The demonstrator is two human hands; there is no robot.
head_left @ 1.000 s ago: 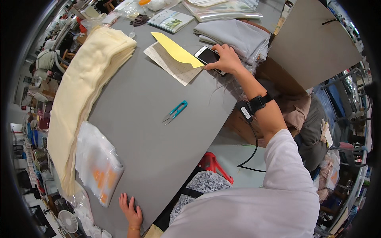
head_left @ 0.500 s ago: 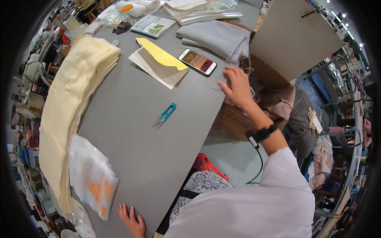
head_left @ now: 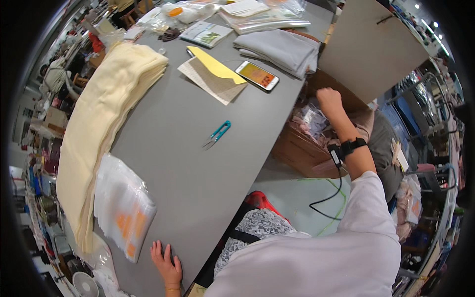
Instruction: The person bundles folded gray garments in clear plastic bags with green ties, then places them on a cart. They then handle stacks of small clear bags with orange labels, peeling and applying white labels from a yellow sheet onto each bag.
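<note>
My left hand (head_left: 167, 265) rests on the grey table (head_left: 188, 183) near its front edge, open with fingers spread, beside a stack of clear plastic bags (head_left: 118, 193) with orange print. My right hand (head_left: 330, 103) is past the table's right edge, above an open cardboard box (head_left: 302, 151) with crumpled plastic and cloth scraps in it. Its fingers are curled closed, and what they hold, if anything, is hidden. A black strap with a small device (head_left: 346, 148) sits on the right wrist. Teal thread snips (head_left: 217, 133) lie mid-table. A phone (head_left: 257, 75) is near the right edge.
A long folded pile of cream fabric (head_left: 99, 133) runs along the table's left side. Toward the back lie yellow and printed paper (head_left: 213, 74), a booklet (head_left: 205, 33), folded grey cloth (head_left: 282, 48) and plastic packets (head_left: 262, 20). A tall board (head_left: 371, 49) stands behind the box.
My right hand has moved right, off the table edge to over the box, and its fingers have curled in. The left hand stays on the table. The view has shifted slightly.
</note>
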